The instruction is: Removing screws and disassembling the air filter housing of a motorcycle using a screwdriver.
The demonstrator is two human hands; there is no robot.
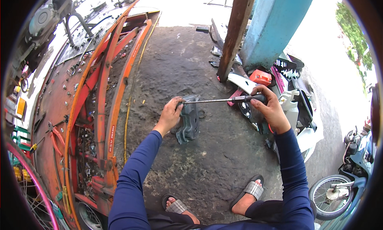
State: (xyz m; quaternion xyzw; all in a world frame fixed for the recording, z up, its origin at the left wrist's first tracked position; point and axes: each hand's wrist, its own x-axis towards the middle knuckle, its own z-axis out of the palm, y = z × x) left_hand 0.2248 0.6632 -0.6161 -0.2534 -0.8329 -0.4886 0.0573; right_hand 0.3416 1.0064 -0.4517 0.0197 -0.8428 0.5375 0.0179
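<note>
A screwdriver (213, 100) with a black handle and long metal shank lies nearly level across the middle of the view. My right hand (270, 108) is closed around its handle. At the other end, my left hand (170, 115) has its fingers pinched on the tip of the shank. Just right of and behind that hand is a dark grey molded part (190, 122); whether my fingers touch it, or it rests on the ground, I cannot tell.
An orange metal lift (99, 126) with scattered tools stands left. A wooden post (233, 34), a blue pillar (271, 26) and piled body panels (293, 106) are at right. A motorbike (351, 166) stands far right. Dark rough floor (159, 62) lies between.
</note>
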